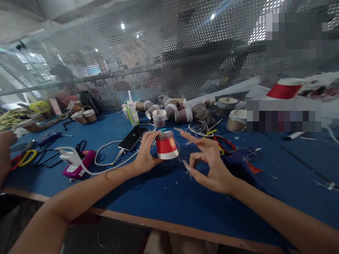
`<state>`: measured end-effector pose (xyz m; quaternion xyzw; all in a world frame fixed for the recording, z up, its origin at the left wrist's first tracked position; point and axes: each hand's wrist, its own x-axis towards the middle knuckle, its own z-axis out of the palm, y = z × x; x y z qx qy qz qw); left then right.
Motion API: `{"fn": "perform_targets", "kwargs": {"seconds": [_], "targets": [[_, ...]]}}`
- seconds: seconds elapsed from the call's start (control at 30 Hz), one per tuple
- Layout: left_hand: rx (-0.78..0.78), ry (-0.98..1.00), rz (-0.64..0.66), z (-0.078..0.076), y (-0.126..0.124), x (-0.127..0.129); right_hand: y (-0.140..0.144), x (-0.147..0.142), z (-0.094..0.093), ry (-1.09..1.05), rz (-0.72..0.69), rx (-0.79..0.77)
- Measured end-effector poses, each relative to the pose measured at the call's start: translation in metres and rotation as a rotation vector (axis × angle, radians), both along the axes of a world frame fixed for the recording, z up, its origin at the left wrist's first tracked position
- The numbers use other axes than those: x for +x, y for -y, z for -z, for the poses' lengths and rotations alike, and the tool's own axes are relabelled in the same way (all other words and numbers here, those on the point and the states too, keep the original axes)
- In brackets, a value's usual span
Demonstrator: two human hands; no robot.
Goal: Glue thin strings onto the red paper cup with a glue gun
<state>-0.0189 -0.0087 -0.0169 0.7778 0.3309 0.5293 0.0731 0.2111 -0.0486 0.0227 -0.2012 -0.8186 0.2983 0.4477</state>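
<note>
Holding a small red and white paper cup [166, 145] upside down in the left hand [145, 155], fingers clamped on its side, lifting it a little above the blue worktop [164, 197]. Keeping the right hand [210, 164] just beside the cup with nothing in it, fingers spread apart and thumb bending toward the index finger, not touching the cup as far as visible. Lying just behind the left hand, a black phone [131, 138] with a white cable [106, 155] running toward a pink glue gun [77, 164] on the left. Resting behind the right hand, red-handled scissors [225, 143] and loose twine [202, 123]. Standing farther back, a small drink carton [132, 112] and a row of twine-wrapped cups [182, 113] along the perforated metal screen [169, 53]. Reaching in at the far left edge, another person's hand [5, 141] near yellow-handled scissors [26, 157].
</note>
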Motion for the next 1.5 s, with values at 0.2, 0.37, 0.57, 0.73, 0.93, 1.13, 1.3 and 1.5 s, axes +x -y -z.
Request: {"fn": "perform_targets", "kwargs": {"seconds": [0.2,0.37,0.57,0.73,0.93,1.13,1.3,1.5], "targets": [[0.137,-0.085,-0.095,-0.004,0.005,0.003,-0.002,0.007,0.003,0.171,-0.077,0.013],[0.169,-0.083,-0.009,-0.007,0.006,0.002,-0.002,0.004,0.0,0.132,-0.06,-0.129],[0.168,-0.049,0.037,-0.009,0.004,-0.001,-0.002,0.001,-0.007,-0.106,0.034,-0.389],[0.121,-0.059,0.011,-0.008,0.005,0.0,-0.005,0.003,-0.002,-0.209,0.206,-0.261],[0.1,-0.15,-0.046,-0.007,0.008,0.004,0.002,0.004,0.002,0.257,-0.001,0.185],[0.082,-0.206,-0.049,-0.006,0.011,0.006,0.003,-0.001,0.0,0.445,0.084,0.146],[0.111,-0.222,-0.042,-0.006,0.012,0.006,0.002,-0.003,0.001,0.428,0.13,0.119],[0.151,-0.21,-0.047,-0.008,0.011,0.006,-0.004,0.002,0.006,0.366,0.162,0.154]]}}
